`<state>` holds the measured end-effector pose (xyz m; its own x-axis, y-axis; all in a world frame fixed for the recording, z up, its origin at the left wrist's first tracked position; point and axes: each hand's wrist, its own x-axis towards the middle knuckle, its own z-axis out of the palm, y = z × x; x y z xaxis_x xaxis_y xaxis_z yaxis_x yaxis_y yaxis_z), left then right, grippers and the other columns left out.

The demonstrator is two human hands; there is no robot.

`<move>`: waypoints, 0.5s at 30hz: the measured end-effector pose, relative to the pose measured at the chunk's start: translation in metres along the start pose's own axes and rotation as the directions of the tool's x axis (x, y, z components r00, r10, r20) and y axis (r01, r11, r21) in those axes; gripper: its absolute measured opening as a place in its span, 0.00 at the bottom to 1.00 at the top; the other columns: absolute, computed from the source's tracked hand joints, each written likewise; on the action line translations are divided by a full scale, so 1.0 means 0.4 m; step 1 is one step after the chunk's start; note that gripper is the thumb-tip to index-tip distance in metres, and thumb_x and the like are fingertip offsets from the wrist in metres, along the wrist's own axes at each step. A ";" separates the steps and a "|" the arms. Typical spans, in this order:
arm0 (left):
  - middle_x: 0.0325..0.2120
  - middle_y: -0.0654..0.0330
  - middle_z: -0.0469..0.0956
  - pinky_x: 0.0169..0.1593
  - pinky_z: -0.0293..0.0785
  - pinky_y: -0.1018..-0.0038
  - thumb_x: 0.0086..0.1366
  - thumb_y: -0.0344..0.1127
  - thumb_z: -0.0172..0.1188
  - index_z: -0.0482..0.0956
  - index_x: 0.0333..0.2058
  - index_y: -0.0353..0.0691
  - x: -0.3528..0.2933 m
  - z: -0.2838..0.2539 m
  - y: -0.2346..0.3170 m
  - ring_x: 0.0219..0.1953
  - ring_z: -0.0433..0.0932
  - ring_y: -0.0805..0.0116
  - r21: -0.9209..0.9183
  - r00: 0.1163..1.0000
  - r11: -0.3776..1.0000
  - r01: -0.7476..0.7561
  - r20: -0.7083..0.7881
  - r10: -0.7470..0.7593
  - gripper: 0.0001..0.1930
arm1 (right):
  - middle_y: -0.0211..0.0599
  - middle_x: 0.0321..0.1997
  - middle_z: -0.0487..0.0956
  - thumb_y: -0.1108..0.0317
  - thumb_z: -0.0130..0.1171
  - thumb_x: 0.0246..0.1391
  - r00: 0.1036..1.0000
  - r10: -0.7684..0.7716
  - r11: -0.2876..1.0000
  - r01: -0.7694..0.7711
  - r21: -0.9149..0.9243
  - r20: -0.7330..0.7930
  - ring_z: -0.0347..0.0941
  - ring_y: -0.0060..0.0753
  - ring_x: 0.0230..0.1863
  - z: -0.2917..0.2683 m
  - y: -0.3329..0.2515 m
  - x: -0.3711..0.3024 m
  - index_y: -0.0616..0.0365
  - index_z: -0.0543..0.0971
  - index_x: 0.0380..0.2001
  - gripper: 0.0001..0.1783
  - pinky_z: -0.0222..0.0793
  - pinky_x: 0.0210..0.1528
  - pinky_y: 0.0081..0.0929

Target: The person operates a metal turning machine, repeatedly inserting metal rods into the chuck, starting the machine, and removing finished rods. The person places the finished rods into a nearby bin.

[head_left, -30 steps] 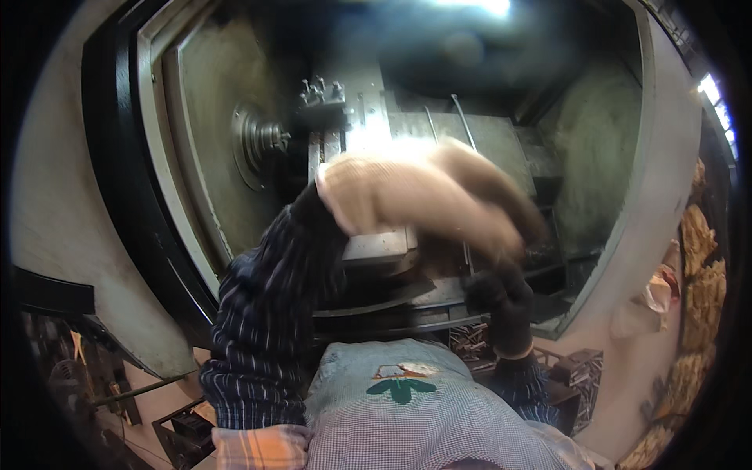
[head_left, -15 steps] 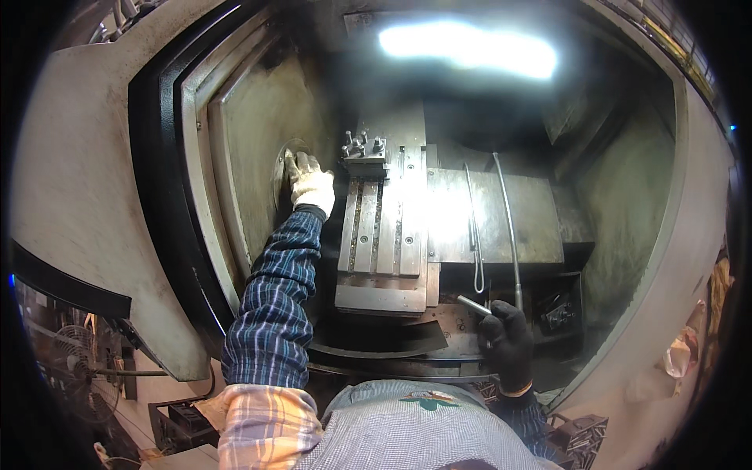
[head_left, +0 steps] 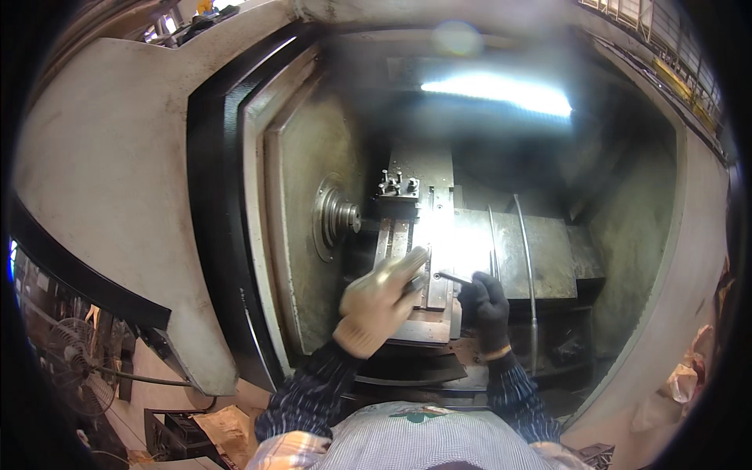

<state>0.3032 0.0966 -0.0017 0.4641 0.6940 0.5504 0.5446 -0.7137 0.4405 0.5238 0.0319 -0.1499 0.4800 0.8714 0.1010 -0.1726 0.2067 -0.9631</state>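
Observation:
My left hand [head_left: 380, 301], in a pale work glove, is over the near part of the slotted metal slide [head_left: 440, 294]. Its fingers stretch toward the upper right, a little smeared by motion, and I see nothing held in them. My right hand [head_left: 487, 309], in a black glove, grips a short metal rod [head_left: 454, 277] whose free end points left toward the left hand. To the left, the round stepped spindle nose [head_left: 338, 218] of the lathe sticks out of the machine wall. A bolted tool post [head_left: 399, 186] sits at the far end of the slide.
A long thin metal bar [head_left: 527, 266] leans at the right, over a metal cover plate [head_left: 552, 254]. The black-edged door frame [head_left: 215, 180] bounds the left side. A bright lamp [head_left: 501, 95] shines at the back. A fan [head_left: 74, 364] stands at lower left.
My left hand has come away from the spindle, moving right and toward me. My right hand has moved slightly forward and left with the rod. The view has shifted, showing the spindle uncovered.

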 end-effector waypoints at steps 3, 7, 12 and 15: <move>0.44 0.54 0.86 0.45 0.84 0.69 0.61 0.22 0.67 0.78 0.63 0.47 -0.102 -0.220 0.059 0.40 0.86 0.63 -0.048 0.954 0.994 0.094 -0.280 -0.104 0.30 | 0.31 0.31 0.77 0.62 0.58 0.71 0.993 0.062 0.980 -0.081 0.184 0.105 0.73 0.21 0.30 0.136 0.066 0.133 0.66 0.75 0.55 0.18 0.70 0.31 0.20; 0.43 0.49 0.84 0.49 0.81 0.67 0.68 0.28 0.59 0.80 0.54 0.31 -0.333 -0.375 0.056 0.41 0.83 0.61 0.090 0.629 0.922 0.378 -0.755 -0.184 0.17 | 0.29 0.30 0.77 0.65 0.59 0.70 0.986 0.032 0.993 -0.050 0.108 0.163 0.72 0.20 0.26 0.345 0.146 0.265 0.60 0.78 0.53 0.14 0.69 0.27 0.21; 0.51 0.44 0.80 0.51 0.82 0.67 0.80 0.38 0.50 0.70 0.62 0.22 -0.457 -0.557 -0.025 0.44 0.83 0.62 0.256 0.427 0.702 0.664 -0.901 -0.075 0.23 | 0.39 0.38 0.85 0.55 0.63 0.66 0.996 -0.060 0.976 0.071 -0.207 0.061 0.82 0.31 0.38 0.483 0.267 0.384 0.57 0.83 0.49 0.17 0.77 0.43 0.29; 0.57 0.45 0.78 0.60 0.76 0.67 0.80 0.37 0.50 0.67 0.65 0.22 -0.501 -0.641 -0.109 0.57 0.80 0.58 0.137 0.420 0.766 0.628 -0.888 -0.186 0.25 | 0.38 0.37 0.84 0.55 0.64 0.65 0.977 0.135 0.987 -0.148 0.070 0.163 0.82 0.39 0.41 0.507 0.258 0.388 0.55 0.82 0.50 0.18 0.77 0.46 0.36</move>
<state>0.0073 -0.0356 0.0508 -0.5265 0.3394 0.7795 0.8043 -0.0984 0.5860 0.4062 0.2786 -0.1829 0.3054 0.9522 0.0097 -0.3017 0.1064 -0.9474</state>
